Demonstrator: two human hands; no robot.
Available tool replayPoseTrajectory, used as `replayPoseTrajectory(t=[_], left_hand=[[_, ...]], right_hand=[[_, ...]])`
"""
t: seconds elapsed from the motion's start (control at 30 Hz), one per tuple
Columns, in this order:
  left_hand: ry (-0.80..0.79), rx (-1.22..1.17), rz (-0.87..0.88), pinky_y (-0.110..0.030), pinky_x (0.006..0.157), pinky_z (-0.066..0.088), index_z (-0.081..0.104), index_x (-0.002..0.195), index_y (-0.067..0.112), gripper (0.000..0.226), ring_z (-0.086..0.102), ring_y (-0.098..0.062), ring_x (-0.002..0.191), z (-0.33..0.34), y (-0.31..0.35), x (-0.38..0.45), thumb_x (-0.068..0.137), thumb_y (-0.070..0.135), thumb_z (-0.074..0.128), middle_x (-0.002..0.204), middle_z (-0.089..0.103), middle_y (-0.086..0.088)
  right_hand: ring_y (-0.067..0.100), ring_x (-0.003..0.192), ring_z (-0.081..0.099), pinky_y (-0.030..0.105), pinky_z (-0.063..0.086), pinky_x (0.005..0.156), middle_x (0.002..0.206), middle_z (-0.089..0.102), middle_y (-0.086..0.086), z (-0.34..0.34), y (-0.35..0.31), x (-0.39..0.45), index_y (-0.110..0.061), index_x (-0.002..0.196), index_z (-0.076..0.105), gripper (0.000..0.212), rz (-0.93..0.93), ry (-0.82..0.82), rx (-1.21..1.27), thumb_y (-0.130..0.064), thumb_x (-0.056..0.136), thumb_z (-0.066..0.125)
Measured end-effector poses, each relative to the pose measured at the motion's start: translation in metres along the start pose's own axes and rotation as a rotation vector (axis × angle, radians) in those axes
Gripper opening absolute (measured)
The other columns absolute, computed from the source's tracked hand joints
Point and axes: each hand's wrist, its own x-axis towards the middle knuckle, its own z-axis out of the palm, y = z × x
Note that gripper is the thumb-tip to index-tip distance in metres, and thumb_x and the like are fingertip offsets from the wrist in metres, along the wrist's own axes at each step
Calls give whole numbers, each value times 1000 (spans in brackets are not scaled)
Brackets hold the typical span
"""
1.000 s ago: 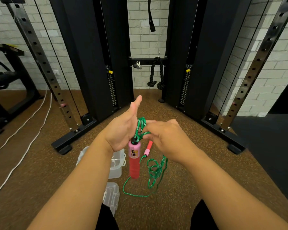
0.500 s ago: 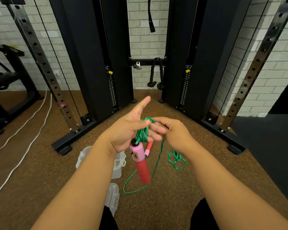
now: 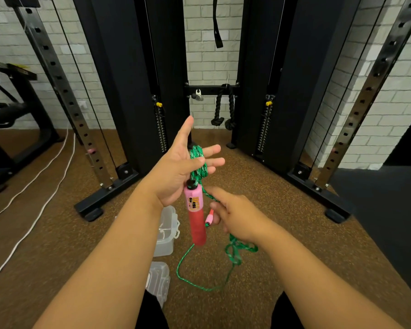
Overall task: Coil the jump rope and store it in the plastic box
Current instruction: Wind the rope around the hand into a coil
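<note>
The green jump rope is wound in several turns around my left hand, whose fingers are spread. One pink and red handle hangs down from that hand. My right hand sits lower and to the right, pinching the rope strand that runs down from the coil. The second handle's pink tip shows just left of it. Loose rope trails in a loop on the floor. The clear plastic box stands on the floor below my left wrist.
The box's clear lid lies on the floor near my knees. Black cable machine frames stand left and right ahead, on brown rubber flooring. White cords run across the floor at the left. A black mat lies at the right.
My right hand has dropped from beside the left-hand coil down and to the right, drawing the strand along. My left fingers have spread wider, and the hanging handle has swung slightly.
</note>
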Motion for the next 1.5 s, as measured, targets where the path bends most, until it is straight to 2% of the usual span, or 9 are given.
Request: replayPoseTrajectory(t=[0.1, 0.3, 0.47, 0.57, 0.67, 0.93, 1.2, 1.33, 1.5], left_hand=[[-15, 74, -39, -34, 96, 51, 6, 150, 45, 76, 65, -29, 112, 1, -3, -3, 99, -1, 39, 133, 56, -21], [-46, 6, -160, -45, 98, 48, 15, 147, 52, 52, 65, -29, 112, 5, -7, -8, 104, 27, 30, 133, 57, -21], [-62, 58, -138, -37, 118, 20, 24, 148, 44, 46, 21, -9, 145, 7, -11, -11, 103, 35, 28, 161, 9, 9], [-96, -25, -168, -25, 88, 52, 21, 150, 39, 47, 60, -1, 107, 14, -9, -13, 104, 32, 23, 153, 25, 11], [-164, -71, -170, -34, 78, 54, 19, 150, 40, 49, 63, -19, 88, 16, -8, -15, 102, 34, 26, 136, 52, 1], [-291, -39, -167, -30, 69, 56, 17, 151, 35, 71, 71, -29, 78, 11, -4, -20, 94, 5, 46, 101, 66, -30], [-219, -143, -94, -27, 66, 57, 28, 148, 33, 66, 71, -24, 75, 5, 5, -18, 91, 5, 47, 109, 67, -29], [-189, -122, -83, -27, 67, 57, 32, 147, 30, 63, 71, -23, 75, 2, 9, -16, 91, 8, 48, 110, 67, -28], [-160, -154, -30, -26, 66, 57, 32, 148, 26, 57, 71, -21, 71, -6, 16, -16, 96, 5, 42, 104, 70, -24]], right_hand=[[20, 76, 60, 34, 46, 73, 80, 61, -1, -2, -8, -4, -33, 127, 48, 28, -130, 84, -228, -27, 101, 40], [9, 87, 56, 44, 37, 84, 97, 64, -12, -22, -26, -6, -27, 101, 61, 15, -317, 246, -452, -31, 98, 47], [5, 72, 46, 35, 32, 76, 75, 49, -16, -35, -31, -2, -30, 89, 64, 17, -393, 428, -494, -43, 91, 53], [5, 72, 49, 38, 31, 78, 75, 49, -14, -43, -32, 2, -30, 89, 64, 14, -382, 469, -439, -41, 88, 56], [1, 75, 43, 40, 33, 83, 73, 44, -18, -47, -34, 6, -27, 91, 65, 10, -363, 478, -319, -34, 88, 58], [8, 88, 60, 41, 50, 83, 89, 66, -10, -45, -16, 11, -25, 92, 66, 8, -208, 423, 56, -20, 92, 59], [22, 80, 60, 42, 49, 70, 89, 67, 3, -32, -3, 8, -29, 100, 56, 13, -110, 233, 77, -18, 96, 49], [20, 93, 63, 43, 53, 82, 101, 67, 1, -28, 3, 7, -37, 123, 50, 30, -61, 177, 65, -31, 94, 55], [5, 83, 58, 28, 45, 76, 90, 62, -11, -26, 16, 8, -37, 108, 57, 17, -42, 116, 104, -32, 92, 60]])
